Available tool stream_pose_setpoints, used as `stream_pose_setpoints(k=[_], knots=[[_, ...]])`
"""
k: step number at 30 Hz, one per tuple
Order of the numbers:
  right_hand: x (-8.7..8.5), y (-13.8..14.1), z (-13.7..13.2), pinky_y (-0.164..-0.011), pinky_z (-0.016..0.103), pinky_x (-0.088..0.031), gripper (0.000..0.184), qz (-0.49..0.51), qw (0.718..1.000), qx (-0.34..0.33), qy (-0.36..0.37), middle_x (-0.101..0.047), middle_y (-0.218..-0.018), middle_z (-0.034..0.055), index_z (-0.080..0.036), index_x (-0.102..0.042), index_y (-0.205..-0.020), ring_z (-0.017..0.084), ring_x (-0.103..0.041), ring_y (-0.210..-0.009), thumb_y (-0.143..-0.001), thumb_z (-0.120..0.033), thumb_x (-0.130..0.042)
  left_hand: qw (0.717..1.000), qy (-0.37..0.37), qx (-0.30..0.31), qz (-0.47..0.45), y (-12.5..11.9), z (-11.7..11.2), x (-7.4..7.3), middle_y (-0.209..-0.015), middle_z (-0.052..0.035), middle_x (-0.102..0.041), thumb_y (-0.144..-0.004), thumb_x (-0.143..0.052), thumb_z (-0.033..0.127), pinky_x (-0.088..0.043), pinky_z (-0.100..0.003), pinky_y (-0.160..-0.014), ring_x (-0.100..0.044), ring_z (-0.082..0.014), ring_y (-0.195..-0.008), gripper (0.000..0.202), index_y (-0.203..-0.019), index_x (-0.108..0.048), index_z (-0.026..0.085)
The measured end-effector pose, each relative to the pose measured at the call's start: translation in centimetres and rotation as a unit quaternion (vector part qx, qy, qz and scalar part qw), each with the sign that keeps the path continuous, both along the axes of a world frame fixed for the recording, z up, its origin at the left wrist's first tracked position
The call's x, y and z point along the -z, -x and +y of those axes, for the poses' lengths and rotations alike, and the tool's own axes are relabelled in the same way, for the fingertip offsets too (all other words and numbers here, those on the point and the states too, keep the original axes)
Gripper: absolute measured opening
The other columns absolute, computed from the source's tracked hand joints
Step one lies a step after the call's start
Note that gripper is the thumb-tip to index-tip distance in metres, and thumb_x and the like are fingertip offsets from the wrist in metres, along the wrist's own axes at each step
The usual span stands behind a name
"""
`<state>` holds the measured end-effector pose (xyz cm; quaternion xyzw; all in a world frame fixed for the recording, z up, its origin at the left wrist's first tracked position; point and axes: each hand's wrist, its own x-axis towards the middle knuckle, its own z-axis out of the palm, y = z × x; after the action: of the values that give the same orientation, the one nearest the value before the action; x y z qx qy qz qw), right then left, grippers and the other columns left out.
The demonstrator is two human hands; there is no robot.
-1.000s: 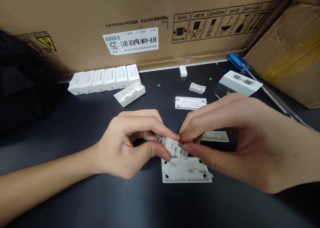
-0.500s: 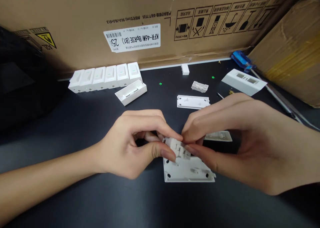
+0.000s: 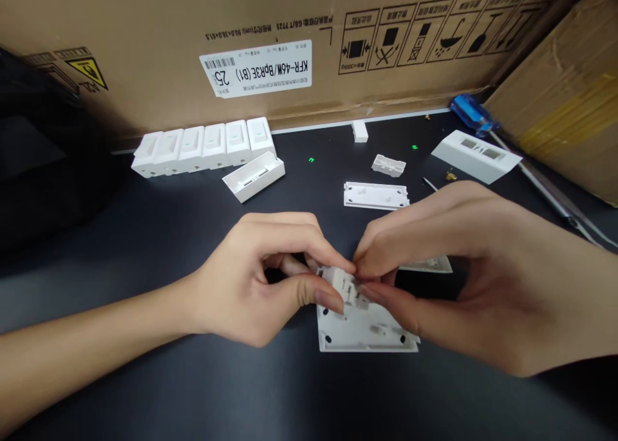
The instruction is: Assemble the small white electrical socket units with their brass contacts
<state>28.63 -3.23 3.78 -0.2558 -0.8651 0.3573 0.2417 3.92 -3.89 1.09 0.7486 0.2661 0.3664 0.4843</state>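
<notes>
Between both hands is a small white slotted plastic block (image 3: 346, 285), a switch part by its look. My left hand (image 3: 265, 280) pinches its left side with thumb and index finger. My right hand (image 3: 444, 273) closes thumb and fingertips on its right end; whatever tiny piece may be between those fingertips is hidden. Directly below the block lies a flat white plastic base plate (image 3: 357, 335) with dark holes, partly covered by the block and my fingers. Another white plate (image 3: 437, 264) sticks out from behind my right hand.
White switch housings (image 3: 203, 148) stand in a row at the back left, with an open cover (image 3: 254, 177) before them. Further right lie a thin plate (image 3: 375, 195), a small block (image 3: 389, 165), a two-window cover (image 3: 476, 156) and a blue-handled screwdriver (image 3: 470, 114). Cardboard boxes (image 3: 159, 16) wall the back.
The whole view has shifted very slightly. Both hands keep their grip on the white block, with hardly any movement of the fingers.
</notes>
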Motion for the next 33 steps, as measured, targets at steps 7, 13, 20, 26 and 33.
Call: stream_pose_setpoints(k=[7,13,20,26,33], knots=[[-0.22,0.59,0.15,-0.057,0.018,-0.046,0.018,-0.013,0.999,-0.015,-0.047,-0.063,-0.066,-0.0060,-0.020,-0.071,-0.073,0.006,-0.055,-0.058,-0.084,-0.005,-0.071,1.000,0.013,-0.001,-0.003,0.16,-0.08,0.14,-0.084,-0.0003,-0.068,-0.085,-0.078,0.000,-0.057,-0.010,-0.054,-0.074,-0.0092,-0.066,0.016,-0.093,-0.080,0.014],[0.42,0.76,-0.24,-0.055,0.018,-0.039,0.020,-0.006,0.997,0.006,-0.080,-0.057,-0.065,-0.0059,-0.017,-0.069,-0.073,0.004,-0.046,-0.057,-0.085,-0.003,-0.062,1.000,0.010,-0.001,0.006,0.22,0.07,-0.01,-0.082,-0.0011,-0.070,-0.087,-0.080,0.004,-0.055,-0.012,-0.050,-0.071,-0.0094,-0.062,0.011,-0.092,-0.081,0.014],[0.36,0.71,-0.04,-0.051,0.018,-0.041,0.023,-0.002,1.000,-0.014,-0.020,-0.062,-0.063,-0.0037,-0.016,-0.073,-0.073,0.005,-0.049,-0.054,-0.093,-0.009,-0.064,0.999,0.036,0.007,0.005,-0.02,0.04,-0.15,-0.082,0.0001,-0.071,-0.083,-0.076,-0.003,-0.056,-0.008,-0.053,-0.072,-0.0067,-0.061,0.017,-0.089,-0.081,0.012],[0.14,0.42,-0.20,-0.048,0.017,-0.044,0.026,0.003,1.000,0.001,0.005,-0.064,-0.062,-0.0045,-0.016,-0.073,-0.071,0.005,-0.055,-0.051,-0.096,-0.016,-0.068,0.998,0.069,0.007,-0.005,-0.25,0.10,-0.14,-0.080,0.0000,-0.073,-0.082,-0.076,-0.002,-0.057,-0.008,-0.053,-0.073,-0.0076,-0.060,0.017,-0.088,-0.081,0.012],[0.00,0.41,-0.12,-0.047,0.022,-0.039,0.027,-0.033,0.999,-0.006,-0.019,-0.062,-0.061,-0.0035,-0.017,-0.074,-0.072,0.006,-0.048,-0.051,-0.097,-0.015,-0.065,0.997,0.081,0.004,-0.001,-0.32,0.18,-0.20,-0.077,0.0010,-0.071,-0.082,-0.078,0.000,-0.058,-0.008,-0.054,-0.071,-0.0069,-0.057,0.013,-0.085,-0.081,0.012]])
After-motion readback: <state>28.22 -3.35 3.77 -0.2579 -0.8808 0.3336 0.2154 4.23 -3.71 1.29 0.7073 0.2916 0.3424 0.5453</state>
